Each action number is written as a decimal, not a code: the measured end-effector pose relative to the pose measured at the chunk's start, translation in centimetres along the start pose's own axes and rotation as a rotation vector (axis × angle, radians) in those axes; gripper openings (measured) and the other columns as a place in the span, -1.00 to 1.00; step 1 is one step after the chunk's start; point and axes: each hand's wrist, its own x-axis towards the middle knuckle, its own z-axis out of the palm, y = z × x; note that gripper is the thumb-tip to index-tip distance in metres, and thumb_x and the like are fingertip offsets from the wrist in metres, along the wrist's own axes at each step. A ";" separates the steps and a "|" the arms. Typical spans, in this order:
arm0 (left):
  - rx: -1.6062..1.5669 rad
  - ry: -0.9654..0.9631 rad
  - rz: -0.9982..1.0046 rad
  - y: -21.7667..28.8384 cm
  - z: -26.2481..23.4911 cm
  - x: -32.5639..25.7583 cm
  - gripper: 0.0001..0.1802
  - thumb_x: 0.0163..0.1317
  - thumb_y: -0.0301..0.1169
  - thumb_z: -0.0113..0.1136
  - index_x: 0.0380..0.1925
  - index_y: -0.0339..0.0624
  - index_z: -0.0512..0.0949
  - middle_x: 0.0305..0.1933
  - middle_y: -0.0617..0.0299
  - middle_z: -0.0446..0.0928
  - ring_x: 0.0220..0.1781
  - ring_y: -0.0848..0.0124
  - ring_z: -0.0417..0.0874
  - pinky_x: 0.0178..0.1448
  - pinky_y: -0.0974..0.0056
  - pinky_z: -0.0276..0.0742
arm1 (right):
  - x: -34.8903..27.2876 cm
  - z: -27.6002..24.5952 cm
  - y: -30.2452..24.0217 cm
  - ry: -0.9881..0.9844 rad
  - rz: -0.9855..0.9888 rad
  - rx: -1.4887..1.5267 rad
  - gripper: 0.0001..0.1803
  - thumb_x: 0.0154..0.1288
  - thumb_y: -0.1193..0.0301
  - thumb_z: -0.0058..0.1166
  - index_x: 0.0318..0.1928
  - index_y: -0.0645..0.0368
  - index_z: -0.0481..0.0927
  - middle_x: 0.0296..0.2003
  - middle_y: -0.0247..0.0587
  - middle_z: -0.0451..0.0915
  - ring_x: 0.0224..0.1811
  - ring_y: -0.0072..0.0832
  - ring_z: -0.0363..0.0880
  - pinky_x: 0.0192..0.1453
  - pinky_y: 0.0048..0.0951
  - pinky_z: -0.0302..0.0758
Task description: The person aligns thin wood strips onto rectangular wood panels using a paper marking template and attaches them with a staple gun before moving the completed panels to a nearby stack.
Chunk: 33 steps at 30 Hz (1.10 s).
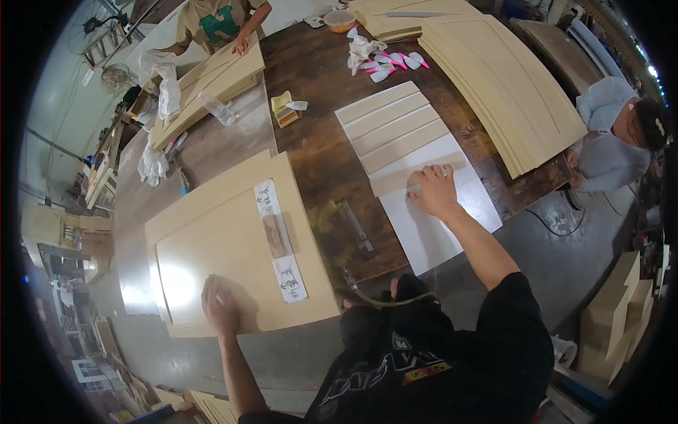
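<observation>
My right hand (pixel 434 191) reaches over a white board (pixel 438 240) and grips a narrow beige wood strip (pixel 390 183) laid across it, fingers spread along the strip. Beyond that strip, several matching beige strips (pixel 399 127) lie side by side on the board's far part. My left hand (pixel 220 305) rests on a large beige cabinet-door panel (pixel 205 233) near its front left, with fingers bent and close together; nothing shows in it. On the panel lies a white paper strip (pixel 289 275) with dark brush writing, and a small wood block (pixel 272 236) sits on the paper.
A stack of beige panels (pixel 501 92) stands at the far right, beside a person in grey (pixel 614 134). Another person (pixel 219 28) handles panels at the far left. White-and-pink bottles (pixel 395 62), a yellow sponge-like block (pixel 284 109) and a hose (pixel 388 302) are around the brown table (pixel 311 148).
</observation>
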 end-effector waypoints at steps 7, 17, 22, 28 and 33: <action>-0.022 0.017 -0.033 0.5 -0.9 0.0 -0.63 0.33 -0.47 0.26 0.14 -0.23 0.66 0.31 -0.06 0.62 0.39 -0.06 0.58 0.48 -0.06 0.47 | 0.1 -1.3 0.6 -0.058 -0.238 0.074 -0.31 0.14 -0.03 0.43 0.24 -0.04 0.63 0.17 -0.27 0.60 0.34 -0.21 0.41 0.47 0.01 0.18; -0.066 0.068 0.011 3.2 -1.2 -0.8 -0.66 0.34 -0.41 0.29 0.11 -0.13 0.68 0.30 -0.01 0.63 0.36 -0.02 0.59 0.41 -0.04 0.49 | -3.0 -1.9 0.0 -0.205 -0.047 0.154 -0.37 0.18 0.10 0.41 0.27 -0.10 0.63 0.06 -0.29 0.63 0.26 -0.23 0.53 0.36 -0.04 0.36; -0.085 0.081 0.050 4.2 -2.0 -0.5 -0.69 0.35 -0.41 0.28 0.09 -0.11 0.67 0.28 -0.01 0.63 0.33 -0.06 0.59 0.39 -0.05 0.50 | -3.2 -0.4 0.2 -0.054 0.004 0.089 -0.24 0.12 0.09 0.44 0.36 -0.07 0.58 -0.01 -0.24 0.64 0.14 -0.13 0.60 0.39 0.11 0.36; -0.232 0.120 0.201 5.7 -1.7 -1.4 -0.67 0.24 -0.48 0.34 0.03 -0.18 0.70 0.19 0.00 0.68 0.24 -0.03 0.66 0.32 -0.03 0.58 | -3.2 -4.4 -2.4 -0.254 0.167 0.287 -0.35 0.28 0.09 0.34 0.33 0.08 0.60 -0.04 -0.27 0.69 0.01 -0.25 0.69 0.16 -0.17 0.59; -0.738 -0.149 0.272 17.5 -2.8 -0.8 -0.61 0.29 -0.39 0.43 0.11 -0.20 0.69 0.17 0.01 0.70 0.16 -0.02 0.73 0.26 0.07 0.66 | -3.8 -10.5 -11.5 0.005 0.101 1.495 -0.49 0.45 0.34 0.18 0.32 0.31 0.56 0.01 -0.31 0.62 -0.01 -0.55 0.56 0.10 -0.42 0.53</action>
